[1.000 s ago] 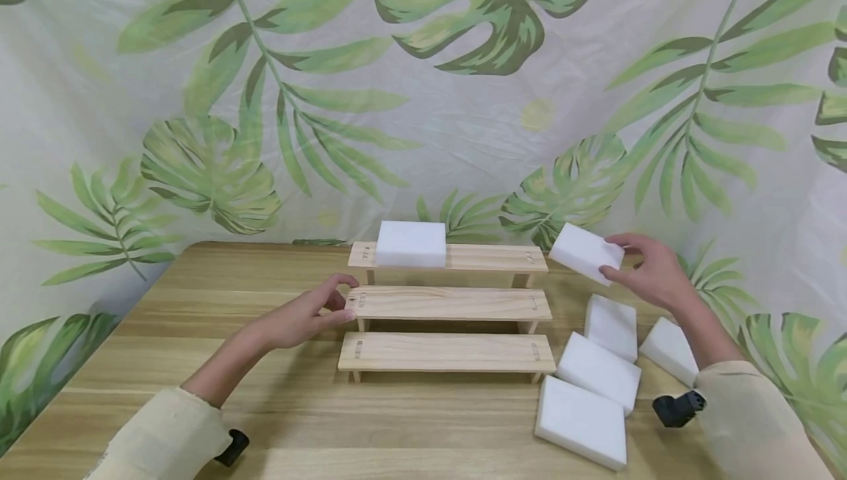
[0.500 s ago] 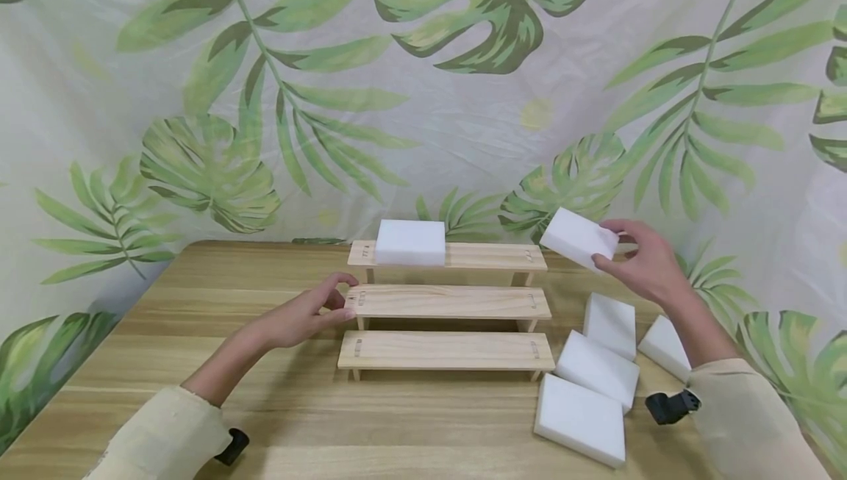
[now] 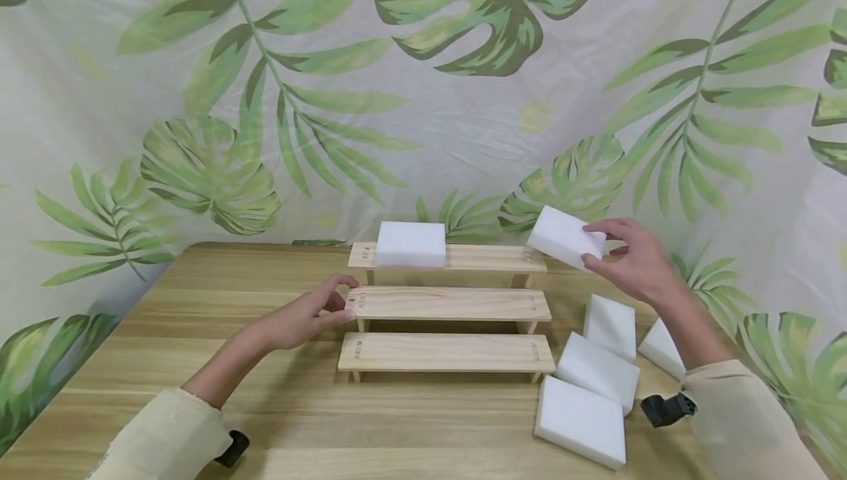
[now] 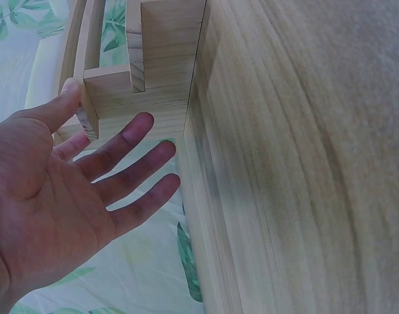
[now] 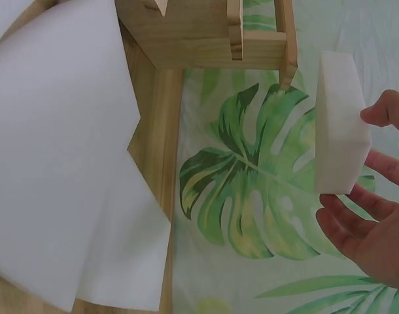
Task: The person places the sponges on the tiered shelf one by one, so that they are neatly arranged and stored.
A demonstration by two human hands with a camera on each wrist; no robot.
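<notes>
A three-tier wooden step stand point(image 3: 450, 304) stands on the table in the head view. My left hand point(image 3: 306, 314) is at the left end of its middle board, thumb on one edge and index finger on the other. In the left wrist view the other fingers point(image 4: 142, 199) of that hand are spread off the wood. My right hand point(image 3: 634, 259) pinches a white foam block point(image 3: 566, 234) by its right end, tilted, beside the right end of the top board. Another foam block point(image 3: 411, 244) lies flat on the top board, left of its middle.
Several white foam blocks point(image 3: 581, 421) lie on the wooden table point(image 3: 218, 281) to the right of the stand, some touching or overlapping. A leaf-patterned cloth point(image 3: 456, 142) hangs behind the table. Dark wrist devices point(image 3: 668, 409) show at the sleeves.
My right hand has moved left with the foam block, bringing it to the right end of the top board. The left hand has stayed at the middle board.
</notes>
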